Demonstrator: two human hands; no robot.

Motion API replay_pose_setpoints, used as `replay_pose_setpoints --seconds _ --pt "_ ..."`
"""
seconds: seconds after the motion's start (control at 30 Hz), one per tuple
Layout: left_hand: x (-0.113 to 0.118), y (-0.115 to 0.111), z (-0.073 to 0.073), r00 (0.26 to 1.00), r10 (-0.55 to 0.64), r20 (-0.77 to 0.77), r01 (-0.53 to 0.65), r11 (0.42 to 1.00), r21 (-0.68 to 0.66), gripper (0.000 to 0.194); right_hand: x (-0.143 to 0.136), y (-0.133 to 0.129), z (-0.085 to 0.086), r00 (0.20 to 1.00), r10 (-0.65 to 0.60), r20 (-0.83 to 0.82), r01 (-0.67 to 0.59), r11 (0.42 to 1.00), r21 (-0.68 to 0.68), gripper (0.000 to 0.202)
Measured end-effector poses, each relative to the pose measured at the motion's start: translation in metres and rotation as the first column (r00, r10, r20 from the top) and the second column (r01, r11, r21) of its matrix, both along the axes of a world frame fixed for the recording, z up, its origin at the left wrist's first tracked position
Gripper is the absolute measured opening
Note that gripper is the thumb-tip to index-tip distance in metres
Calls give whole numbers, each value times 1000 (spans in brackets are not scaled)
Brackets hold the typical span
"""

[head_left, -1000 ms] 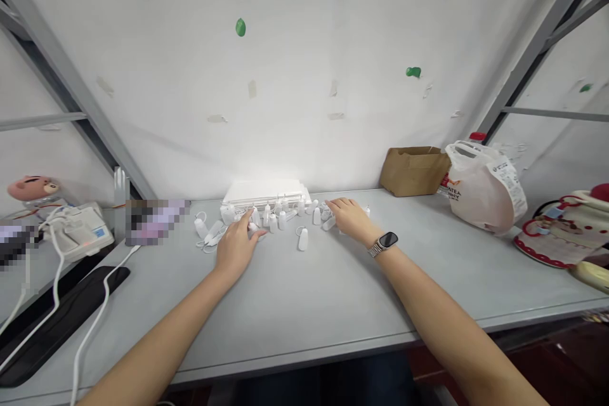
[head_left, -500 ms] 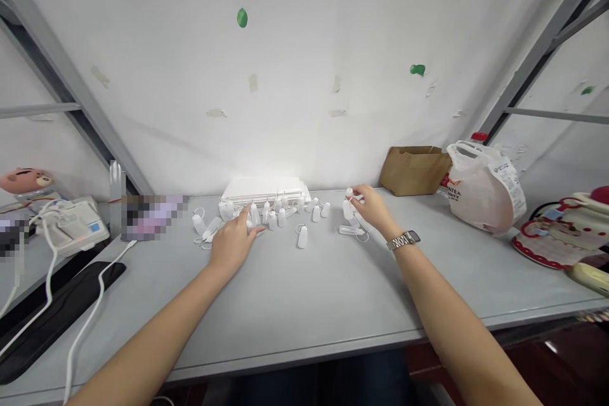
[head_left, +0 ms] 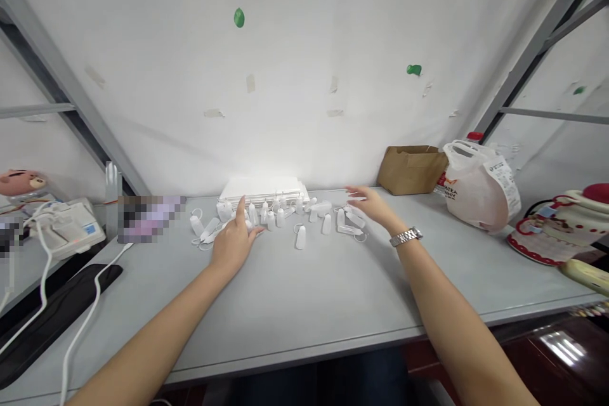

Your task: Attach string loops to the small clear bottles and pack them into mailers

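Several small white bottles with looped straps lie and stand on the grey table (head_left: 295, 304), in front of a white stack (head_left: 261, 188). One bottle (head_left: 301, 238) lies nearest the front edge, and another bottle (head_left: 326, 224) is to its right. My left hand (head_left: 234, 242) rests over the left part of the group, index finger pointing forward and thumb spread, holding nothing visible. Above a small cluster of bottles (head_left: 349, 222) on the right hovers my right hand (head_left: 373, 204), fingers apart with nothing between them.
A brown cardboard box (head_left: 410, 170) and a white plastic bag (head_left: 478, 190) are at the back right, beside a red-trimmed bag (head_left: 552, 235). On the left lie a phone (head_left: 152, 219), a white cable (head_left: 95, 304), a black strip (head_left: 61, 314) and a power strip (head_left: 71, 228).
My right hand has let go of a bottle and its fingers have opened. Bottles near the right of the group have shifted. My left index finger is raised more.
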State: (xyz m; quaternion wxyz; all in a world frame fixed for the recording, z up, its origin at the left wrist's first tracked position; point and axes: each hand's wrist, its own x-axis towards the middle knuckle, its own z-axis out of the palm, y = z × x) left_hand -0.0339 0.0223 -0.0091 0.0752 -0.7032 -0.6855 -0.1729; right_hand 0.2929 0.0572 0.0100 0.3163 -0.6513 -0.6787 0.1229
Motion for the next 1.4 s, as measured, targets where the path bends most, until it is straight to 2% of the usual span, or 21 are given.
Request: replay_pose_setpoints --seconds 0.07,0.13,0.2,0.27,0.37,0.53,0.77,1.03,1.3,1.4 --pt "-1 0 0 1000 6 -5 -6 1000 -6 78 20 -1 5 986 -166 28 167 986 -20 35" --pt "-1 0 1 1000 4 -6 -4 1000 -8 78 38 -3 3 943 -323 77 327 944 -41 37" --pt "-1 0 1 1000 -4 4 4 1000 -10 77 48 -2 -3 911 -393 125 404 912 -74 36" --pt "-1 0 1 1000 -7 23 7 1000 -15 77 49 1 -11 914 -375 157 393 913 -110 31" --pt "-1 1 1 998 -21 67 22 1000 -14 78 35 7 -21 944 -281 173 305 943 -133 25" --pt "0 4 0 993 -42 112 44 999 -14 79 10 13 -27 975 -159 156 180 974 -134 27" --pt "-1 4 0 988 -75 133 80 996 -26 80 15 13 -24 965 -228 132 239 969 -70 30" --pt "-1 1 1 983 -67 168 76 996 -46 74 11 10 -24 966 -237 103 244 968 -62 25" --pt "-1 1 2 976 -62 210 78 995 -67 77 10 9 -24 960 -257 108 259 966 -10 26" --pt "-1 1 1 974 -54 220 64 997 -37 80 9 8 -24 958 -269 104 268 963 19 26"
